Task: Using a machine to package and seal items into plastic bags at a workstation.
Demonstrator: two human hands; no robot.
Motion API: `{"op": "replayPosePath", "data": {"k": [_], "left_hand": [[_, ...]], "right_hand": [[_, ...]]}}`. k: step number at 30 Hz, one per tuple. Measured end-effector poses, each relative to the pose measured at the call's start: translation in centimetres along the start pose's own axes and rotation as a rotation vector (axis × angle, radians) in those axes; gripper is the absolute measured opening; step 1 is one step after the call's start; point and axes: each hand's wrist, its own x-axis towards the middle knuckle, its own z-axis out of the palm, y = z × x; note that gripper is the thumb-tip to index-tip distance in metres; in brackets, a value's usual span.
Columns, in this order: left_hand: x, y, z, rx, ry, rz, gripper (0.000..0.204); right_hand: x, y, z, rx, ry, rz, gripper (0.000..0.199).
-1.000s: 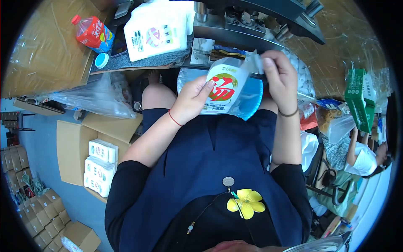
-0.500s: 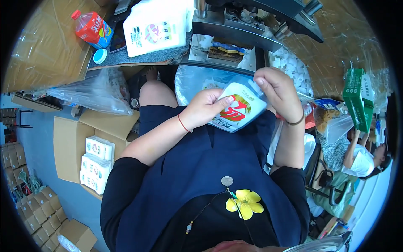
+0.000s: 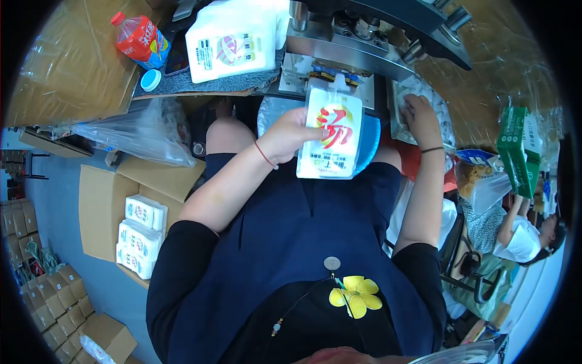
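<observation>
Since half a second ago you've lifted the pouch (image 3: 330, 136) upright to the sealer (image 3: 357, 45) at the bench's near edge, and your right hand (image 3: 419, 115) has let go of it, now resting palm-down in the tray of caps (image 3: 397, 109) — whether it grips any, you can't tell. Your left hand (image 3: 291, 136) clasps the pouch's left side. It's soft, glossy film, likely slippery and floppy — judged light, so hold it by the stiffer side seam near the spout. Boxed pouches (image 3: 140, 233) sit in the carton at your left.
</observation>
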Motion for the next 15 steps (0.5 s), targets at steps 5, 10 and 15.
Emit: {"op": "replayPosePath", "data": {"k": [5,10,15], "left_hand": [[1.5,1.9,-1.2,-0.048,0.042,-0.026,0.038],[1.8,2.1,-1.3,-0.079,0.039,0.034,0.047],[1.1,6.6,-8.0,1.418,0.968,0.864,0.066]], "right_hand": [[-0.2,-0.8,1.0,0.235,0.248,-0.038,0.039],[0.3,1.2,1.4,0.214,0.107,-0.158,0.038],[0.0,0.4,0.6,0.25,0.044,0.125,0.026]]}}
